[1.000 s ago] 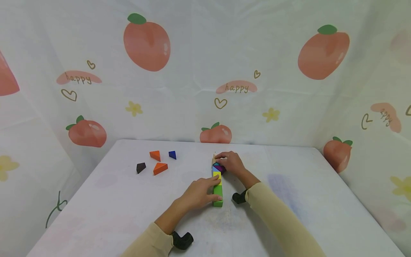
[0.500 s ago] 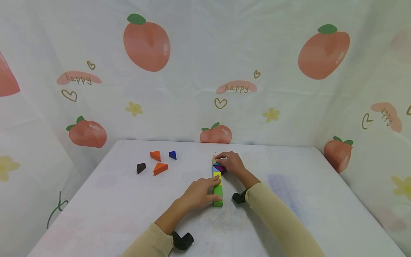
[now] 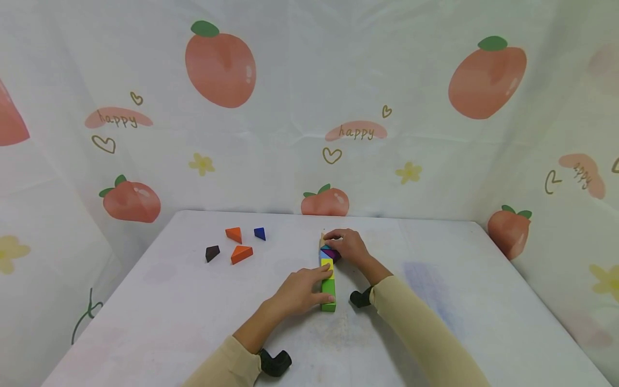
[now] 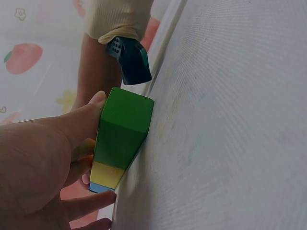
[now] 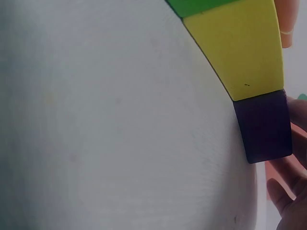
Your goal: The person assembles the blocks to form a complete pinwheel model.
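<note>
A row of coloured blocks runs away from me along the middle of the table. Nearest is a green block (image 3: pixel 328 289), then a yellow block (image 3: pixel 326 263), a light blue block (image 3: pixel 323 256), a purple block (image 3: pixel 332 255) and a teal block (image 3: pixel 326 247). At the far end stands a pale wooden block (image 3: pixel 322 241). My left hand (image 3: pixel 301 289) rests on the row with fairly straight fingers, thumb on green and a finger on yellow. My right hand (image 3: pixel 349 247) pinches the pale wooden block, partly covering it. The left wrist view shows the green block's (image 4: pixel 123 127) near end.
Left of the row lie two orange blocks (image 3: pixel 242 254), a dark blue block (image 3: pixel 259 233) and a black block (image 3: pixel 211 252). The white table (image 3: pixel 159 312) meets a fruit-print cloth (image 3: pixel 290 107) behind. Black wrist devices (image 3: pixel 275 363) sit at both sleeves.
</note>
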{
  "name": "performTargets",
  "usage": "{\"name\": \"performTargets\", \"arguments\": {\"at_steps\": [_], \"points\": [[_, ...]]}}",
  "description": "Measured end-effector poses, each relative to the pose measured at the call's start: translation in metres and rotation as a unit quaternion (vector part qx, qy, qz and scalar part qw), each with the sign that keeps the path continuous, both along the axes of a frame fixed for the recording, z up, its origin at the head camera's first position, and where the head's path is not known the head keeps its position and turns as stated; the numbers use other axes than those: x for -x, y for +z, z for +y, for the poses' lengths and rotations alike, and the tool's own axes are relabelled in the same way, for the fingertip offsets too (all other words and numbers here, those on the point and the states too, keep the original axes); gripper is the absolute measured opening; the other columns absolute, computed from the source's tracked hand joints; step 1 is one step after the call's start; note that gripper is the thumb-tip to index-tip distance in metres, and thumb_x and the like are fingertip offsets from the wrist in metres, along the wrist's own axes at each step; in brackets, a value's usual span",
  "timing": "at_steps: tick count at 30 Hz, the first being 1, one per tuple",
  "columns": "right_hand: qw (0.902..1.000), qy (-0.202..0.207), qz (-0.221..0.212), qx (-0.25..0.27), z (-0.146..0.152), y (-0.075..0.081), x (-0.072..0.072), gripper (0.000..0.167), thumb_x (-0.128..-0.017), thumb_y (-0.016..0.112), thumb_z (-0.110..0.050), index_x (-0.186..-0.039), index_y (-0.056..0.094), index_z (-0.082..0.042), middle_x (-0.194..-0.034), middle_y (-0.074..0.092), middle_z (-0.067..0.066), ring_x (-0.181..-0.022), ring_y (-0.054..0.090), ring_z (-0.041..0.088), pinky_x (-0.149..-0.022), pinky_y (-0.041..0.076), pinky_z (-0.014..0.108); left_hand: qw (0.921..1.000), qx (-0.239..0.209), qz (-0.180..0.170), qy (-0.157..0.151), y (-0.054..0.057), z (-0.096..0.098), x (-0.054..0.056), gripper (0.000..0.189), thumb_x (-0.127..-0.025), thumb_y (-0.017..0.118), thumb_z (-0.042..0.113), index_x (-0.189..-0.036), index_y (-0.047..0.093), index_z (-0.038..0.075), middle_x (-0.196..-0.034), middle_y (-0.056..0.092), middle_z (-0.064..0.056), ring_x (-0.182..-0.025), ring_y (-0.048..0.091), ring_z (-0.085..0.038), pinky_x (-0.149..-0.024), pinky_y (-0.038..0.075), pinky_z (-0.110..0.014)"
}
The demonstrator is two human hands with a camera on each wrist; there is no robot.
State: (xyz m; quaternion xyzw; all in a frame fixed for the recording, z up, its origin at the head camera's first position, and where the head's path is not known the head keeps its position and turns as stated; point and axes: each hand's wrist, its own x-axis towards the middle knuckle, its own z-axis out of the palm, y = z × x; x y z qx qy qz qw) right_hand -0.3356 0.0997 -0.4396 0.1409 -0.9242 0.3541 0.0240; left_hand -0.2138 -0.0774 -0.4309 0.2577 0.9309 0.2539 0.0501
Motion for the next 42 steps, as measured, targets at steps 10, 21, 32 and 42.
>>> {"name": "performTargets", "arguments": {"at_steps": [10,21,32,42], "points": [[0.9999,0.006,0.009,0.004,0.0023,-0.0006,0.0013,0.015,-0.092,0.068,-0.022,-0.103,0.077,-0.017,-0.110,0.071,0.003,-0.110,0.057,0.027,-0.093,0.046,0.044,1.0000,0.001,-0.003,0.002,0.0016,0.0012,-0.0003,0.064,-0.087,0.070,0.046,-0.142,0.053,0.018,-0.149,0.044,0.006,-0.131,0.046,-0.024,-0.101,0.042,-0.045],[0.9999,0.011,-0.001,0.001,0.0046,-0.0002,0.0024,0.016,-0.092,0.068,-0.022,-0.105,0.077,-0.016,-0.114,0.070,0.004,-0.113,0.056,0.027,-0.096,0.044,0.046,0.9999,-0.002,-0.015,0.005,0.0009,0.0018,-0.0002,0.065,-0.086,0.069,0.048,-0.142,0.053,0.018,-0.149,0.043,0.006,-0.132,0.045,-0.024,-0.101,0.041,-0.048],[0.9997,0.025,0.004,0.004,0.0069,0.0004,0.0044,0.015,-0.092,0.068,-0.020,-0.102,0.078,-0.016,-0.112,0.070,0.004,-0.113,0.056,0.028,-0.095,0.044,0.045,0.9999,0.000,-0.014,0.005,0.0007,0.0024,0.0004,0.065,-0.086,0.069,0.048,-0.142,0.053,0.019,-0.149,0.043,0.006,-0.132,0.045,-0.023,-0.102,0.041,-0.047],[0.9988,0.005,0.017,0.045,0.0090,0.0035,0.0000,0.017,-0.094,0.066,-0.020,-0.106,0.075,-0.013,-0.107,0.071,0.001,-0.102,0.059,0.023,-0.087,0.050,0.041,0.9999,-0.005,-0.009,0.004,0.0008,0.0014,0.0009,0.065,-0.087,0.070,0.047,-0.141,0.054,0.017,-0.148,0.044,0.005,-0.131,0.046,-0.023,-0.101,0.042,-0.046]]}}
